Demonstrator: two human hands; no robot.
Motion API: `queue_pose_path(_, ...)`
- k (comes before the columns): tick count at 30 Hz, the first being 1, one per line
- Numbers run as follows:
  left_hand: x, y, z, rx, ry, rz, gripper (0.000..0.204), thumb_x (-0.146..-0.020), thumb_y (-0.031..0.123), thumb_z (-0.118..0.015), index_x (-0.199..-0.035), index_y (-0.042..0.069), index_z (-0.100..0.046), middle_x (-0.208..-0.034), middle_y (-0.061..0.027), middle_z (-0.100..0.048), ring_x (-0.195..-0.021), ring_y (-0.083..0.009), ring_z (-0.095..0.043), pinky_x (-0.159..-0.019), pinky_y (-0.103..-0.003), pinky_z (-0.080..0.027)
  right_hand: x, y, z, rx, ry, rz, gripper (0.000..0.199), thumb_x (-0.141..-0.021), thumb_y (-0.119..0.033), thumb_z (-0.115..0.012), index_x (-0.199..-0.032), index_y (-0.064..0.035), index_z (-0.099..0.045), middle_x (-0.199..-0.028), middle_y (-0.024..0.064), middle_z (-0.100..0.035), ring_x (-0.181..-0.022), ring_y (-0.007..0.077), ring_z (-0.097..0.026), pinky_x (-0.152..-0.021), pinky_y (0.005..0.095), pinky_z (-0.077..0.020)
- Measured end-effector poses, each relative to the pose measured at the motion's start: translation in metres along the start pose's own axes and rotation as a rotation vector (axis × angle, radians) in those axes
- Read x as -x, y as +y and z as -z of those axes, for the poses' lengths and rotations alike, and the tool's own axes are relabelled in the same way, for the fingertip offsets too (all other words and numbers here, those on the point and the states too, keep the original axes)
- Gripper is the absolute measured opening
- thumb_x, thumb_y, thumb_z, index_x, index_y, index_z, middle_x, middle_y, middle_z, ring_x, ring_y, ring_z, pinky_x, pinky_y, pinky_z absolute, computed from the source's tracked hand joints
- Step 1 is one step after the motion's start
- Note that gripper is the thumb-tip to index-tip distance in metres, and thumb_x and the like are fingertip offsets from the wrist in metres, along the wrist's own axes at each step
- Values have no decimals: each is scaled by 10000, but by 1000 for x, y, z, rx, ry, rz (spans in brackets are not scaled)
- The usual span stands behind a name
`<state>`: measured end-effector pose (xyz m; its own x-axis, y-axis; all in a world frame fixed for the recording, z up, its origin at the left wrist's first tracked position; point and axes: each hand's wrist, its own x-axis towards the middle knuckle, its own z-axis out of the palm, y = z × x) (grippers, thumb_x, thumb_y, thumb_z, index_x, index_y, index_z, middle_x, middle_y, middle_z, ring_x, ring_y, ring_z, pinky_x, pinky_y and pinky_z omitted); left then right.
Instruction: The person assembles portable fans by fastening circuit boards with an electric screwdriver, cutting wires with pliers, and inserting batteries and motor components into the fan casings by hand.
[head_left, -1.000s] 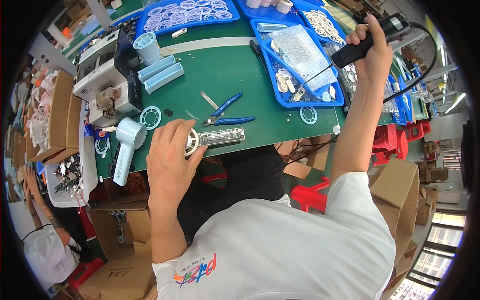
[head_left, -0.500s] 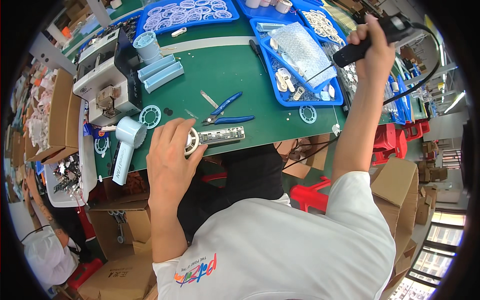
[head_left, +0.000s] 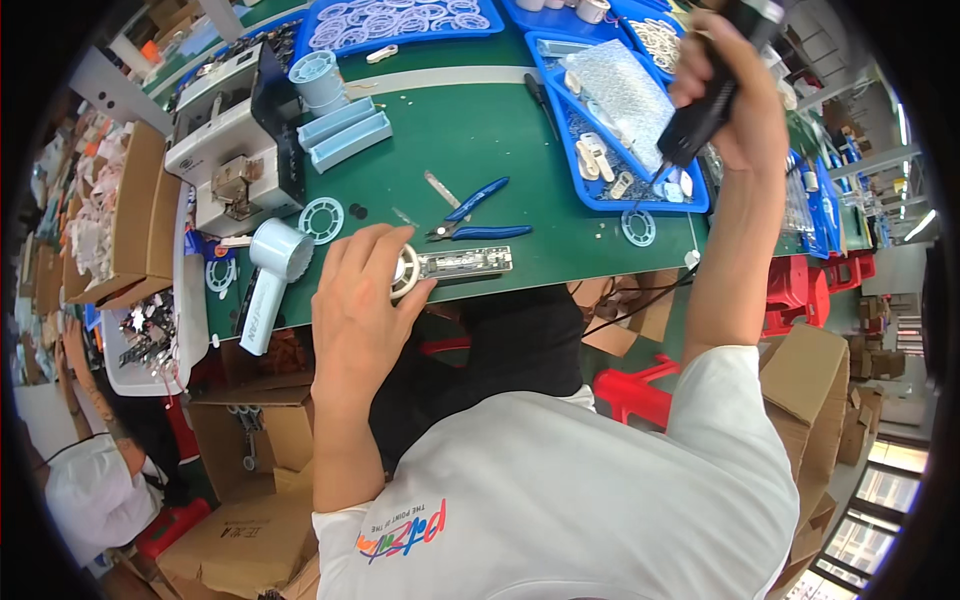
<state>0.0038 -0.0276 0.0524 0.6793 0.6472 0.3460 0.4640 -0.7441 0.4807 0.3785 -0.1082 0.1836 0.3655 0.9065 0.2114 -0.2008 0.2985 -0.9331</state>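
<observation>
Pinching the white fan housing (head_left: 478, 262) near the table (head_left: 570, 240) edge, left hand (head_left: 360, 303) could drop it if fingers slacken; fingers of right hand (head_left: 748, 110) wrap black electric screwdriver (head_left: 698, 128) (blurred).

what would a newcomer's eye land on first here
Probably the black handheld tool gripped in the right hand, held up at the upper right. Next comes the left hand, on the ring end of a slim pale part near the front edge of the green tabletop. The blue-handled cutters lie just beyond that part.
</observation>
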Motion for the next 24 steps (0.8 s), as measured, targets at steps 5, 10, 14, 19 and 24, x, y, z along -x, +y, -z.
queue_pose_path(5, 4, -4, 6, -42, 5, 18, 501, -826, 144, -833, -1298, 101, -670, -1300, -64, -656, -1137, -303, -619, -953, -406, -542, -19, 91, -67, 627, 13, -290, 427, -928, -382, -786, -1084, -11, -644, -788, 72, -636, -501, 160, -578, -459, 260, -465)
queue_pose_path(10, 5, -7, -6, 46, 70, 1, 621, -781, 133, -841, -1369, 108, -640, -1365, -118, -614, -1199, -330, -611, -1032, -408, -516, -38, 151, -51, 1108, -81, 15, 511, -878, -343, -780, -1159, 70, -671, -841, 130, -688, -717, 236, -616, -697, 374, -532)
queue_pose_path(14, 12, -10, -1, 59, 7, 74, 753, -823, 175, -821, -1502, 116, -501, -1349, -132, -586, -1167, -337, -607, -955, -407, -555, -38, 155, -62, 1393, -106, -19, 405, -825, -294, -779, -990, 69, -709, -808, 220, -706, -686, 372, -630, -702, 454, -538)
queue_pose_path(19, 19, -17, 0, 34, 14, 78, 724, -837, 180, -823, -1487, 108, -511, -1302, -121, -612, -1138, -321, -616, -933, -395, -556, -34, 163, -72, 1469, -133, -52, 391, -811, -226, -801, -1066, 52, -697, -907, 230, -709, -756, 393, -638, -752, 462, -543)
queue_pose_path(24, 15, -26, 3, 138, 103, -12, 679, -837, 173, -829, -1452, 105, -550, -1243, -112, -645, -1100, -315, -625, -944, -395, -544, -14, 136, -93, 1300, -153, 260, 402, -838, -137, -808, -1187, 5, -668, -1128, 188, -701, -890, 354, -651, -827, 427, -539)
